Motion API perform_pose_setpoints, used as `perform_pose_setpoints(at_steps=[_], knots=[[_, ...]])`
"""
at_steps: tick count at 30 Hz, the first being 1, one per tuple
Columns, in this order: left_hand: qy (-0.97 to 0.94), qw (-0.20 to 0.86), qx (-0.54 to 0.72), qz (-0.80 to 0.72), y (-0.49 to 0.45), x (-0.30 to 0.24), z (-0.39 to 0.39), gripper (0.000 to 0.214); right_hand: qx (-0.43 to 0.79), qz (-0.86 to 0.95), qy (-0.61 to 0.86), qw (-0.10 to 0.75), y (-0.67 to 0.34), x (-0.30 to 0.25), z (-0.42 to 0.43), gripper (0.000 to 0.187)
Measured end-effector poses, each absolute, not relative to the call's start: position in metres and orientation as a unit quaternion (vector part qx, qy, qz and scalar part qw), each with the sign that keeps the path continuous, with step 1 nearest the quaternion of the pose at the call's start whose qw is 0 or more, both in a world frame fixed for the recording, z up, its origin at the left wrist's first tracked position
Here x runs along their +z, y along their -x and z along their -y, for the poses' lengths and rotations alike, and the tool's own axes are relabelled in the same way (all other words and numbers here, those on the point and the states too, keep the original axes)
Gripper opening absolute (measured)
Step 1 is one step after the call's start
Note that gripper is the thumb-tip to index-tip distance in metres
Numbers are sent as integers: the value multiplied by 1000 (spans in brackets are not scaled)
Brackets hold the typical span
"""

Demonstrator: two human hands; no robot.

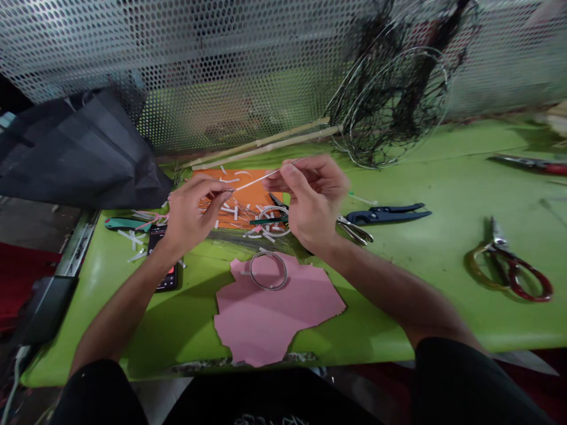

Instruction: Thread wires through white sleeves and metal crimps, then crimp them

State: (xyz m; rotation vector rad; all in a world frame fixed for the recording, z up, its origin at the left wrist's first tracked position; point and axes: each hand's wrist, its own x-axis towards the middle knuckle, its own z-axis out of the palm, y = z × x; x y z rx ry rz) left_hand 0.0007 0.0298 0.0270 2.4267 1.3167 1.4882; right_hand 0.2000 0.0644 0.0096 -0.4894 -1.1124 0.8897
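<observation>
Left hand [195, 206] and right hand [312, 198] have fingers pinched on a thin wire [256, 181] beyond the pink paper [274, 316]; probably light, springy, kinda slick, so grip near the ends.

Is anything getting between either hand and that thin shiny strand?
Nothing visible: the left hand and right hand both pinch the thin shiny strand directly. The orange sheet lies on the table, not between them.

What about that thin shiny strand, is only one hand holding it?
No, the left hand and right hand both pinch the strand, which stretches between them.
</observation>
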Motion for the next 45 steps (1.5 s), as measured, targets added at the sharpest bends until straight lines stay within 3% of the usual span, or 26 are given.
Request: perform_pose_setpoints(at_steps=[24, 33, 45], knots=[[-759, 41, 483, -434, -3, 24, -28, 15, 415, 493, 232, 728, -201, 8, -68, 22], [-750, 31, 498, -435, -5, 26, -28, 6, 411, 500, 256, 718, -202, 7, -68, 23], [-716, 117, 535, -433, -5, 27, -29, 6, 415, 496, 247, 722, -201, 9, -67, 22]])
